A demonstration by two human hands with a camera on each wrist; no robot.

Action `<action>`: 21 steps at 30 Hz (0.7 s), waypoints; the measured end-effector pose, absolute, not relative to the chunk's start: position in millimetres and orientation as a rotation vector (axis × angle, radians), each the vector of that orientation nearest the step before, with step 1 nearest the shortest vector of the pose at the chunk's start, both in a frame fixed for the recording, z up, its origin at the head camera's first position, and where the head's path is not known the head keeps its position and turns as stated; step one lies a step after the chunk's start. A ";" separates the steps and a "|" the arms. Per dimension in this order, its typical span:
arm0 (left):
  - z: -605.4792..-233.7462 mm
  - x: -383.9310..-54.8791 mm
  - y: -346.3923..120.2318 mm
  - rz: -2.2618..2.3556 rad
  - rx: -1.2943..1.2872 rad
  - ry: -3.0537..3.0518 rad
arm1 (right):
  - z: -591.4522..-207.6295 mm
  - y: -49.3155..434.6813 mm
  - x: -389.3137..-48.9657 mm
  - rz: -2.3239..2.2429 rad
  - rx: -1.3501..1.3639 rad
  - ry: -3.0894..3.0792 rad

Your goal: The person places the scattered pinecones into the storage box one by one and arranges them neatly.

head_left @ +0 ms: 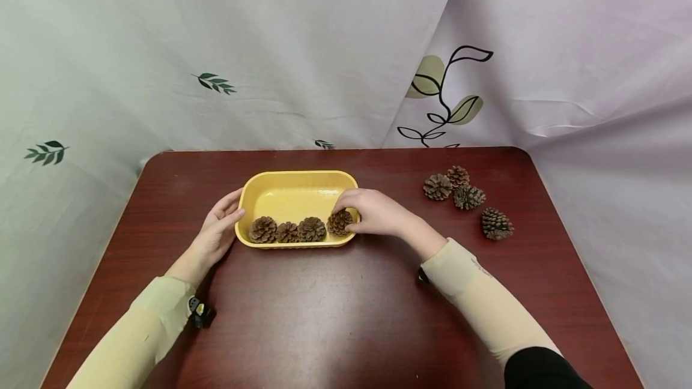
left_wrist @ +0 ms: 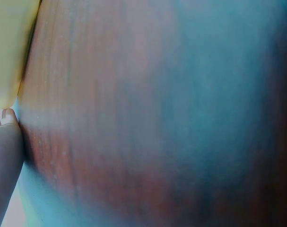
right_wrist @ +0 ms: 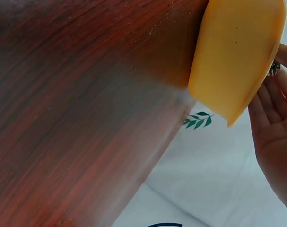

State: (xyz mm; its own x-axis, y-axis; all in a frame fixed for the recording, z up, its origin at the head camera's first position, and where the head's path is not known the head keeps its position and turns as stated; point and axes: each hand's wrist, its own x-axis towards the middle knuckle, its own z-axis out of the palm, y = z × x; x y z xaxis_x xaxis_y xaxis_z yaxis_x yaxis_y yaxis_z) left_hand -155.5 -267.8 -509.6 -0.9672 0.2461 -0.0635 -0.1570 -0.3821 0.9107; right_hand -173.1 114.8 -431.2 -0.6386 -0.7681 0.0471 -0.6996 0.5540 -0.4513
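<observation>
A yellow rectangular tray [head_left: 292,174] with rounded corners lies on the table. Along its near wall sit three brown pine cones in a row: one at the left [head_left: 262,230], a smaller one [head_left: 287,232] and another beside it [head_left: 311,229]. At the tray's right end my right hand [head_left: 378,212] reaches over the rim and pinches a fourth pine cone [head_left: 339,223] between thumb and fingers. My left hand [head_left: 216,230] holds the left end, thumb at the rim and fingers along the outer wall. In the right wrist view, the tray's side [right_wrist: 235,56] hides most of the pinched cone [right_wrist: 274,67].
Several more pine cones lie toward the table's back right, some clustered [head_left: 456,188] and one apart [head_left: 496,224]. White cloth with leaf prints [head_left: 324,65] hangs behind the dark red wooden table [head_left: 324,311].
</observation>
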 end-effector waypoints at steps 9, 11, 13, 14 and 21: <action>-509.8 -154.9 -267.7 2.431 0.124 1.584 | -429.3 104.3 -178.1 -0.570 -1.258 2.569; -510.6 -155.2 -267.6 2.430 0.127 1.585 | -429.4 102.5 -178.6 -0.567 -1.246 2.553; -511.4 -155.5 -267.4 2.428 0.129 1.587 | -430.5 101.2 -178.5 -0.571 -1.239 2.546; -511.7 -155.7 -267.4 2.430 0.129 1.581 | -431.2 100.8 -178.3 -0.576 -1.237 2.546; -511.1 -155.5 -267.6 2.432 0.131 1.589 | -433.3 100.1 -176.6 -0.610 -1.253 2.543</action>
